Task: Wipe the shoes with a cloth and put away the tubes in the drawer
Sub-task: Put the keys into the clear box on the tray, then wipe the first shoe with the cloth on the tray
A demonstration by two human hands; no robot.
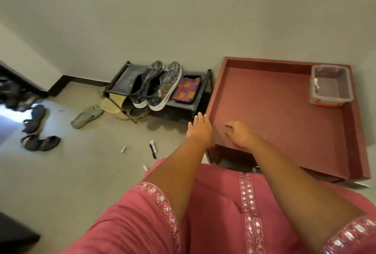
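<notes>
both hands reach to the near left corner of a red cabinet top (274,99) with a raised rim. left hand (200,128) lies flat at the left edge by that corner, fingers straight, holding nothing. right hand (241,133) is over the top just inside the near edge, fingers loosely bent, something small and dark at the fingertips, can't tell if it's gripped. clear plastic box (330,84) sits at the far right corner of the top. an open drawer space (230,157) shows dark under the near edge. shoes (156,84) sit as a pair on top of a black rack (122,78), a checked cloth (186,90) beside them on the rack's right end. tubes (153,148) are scattered on the floor (81,172) near the person's left arm. sandals (40,141) lie well left.
</notes>
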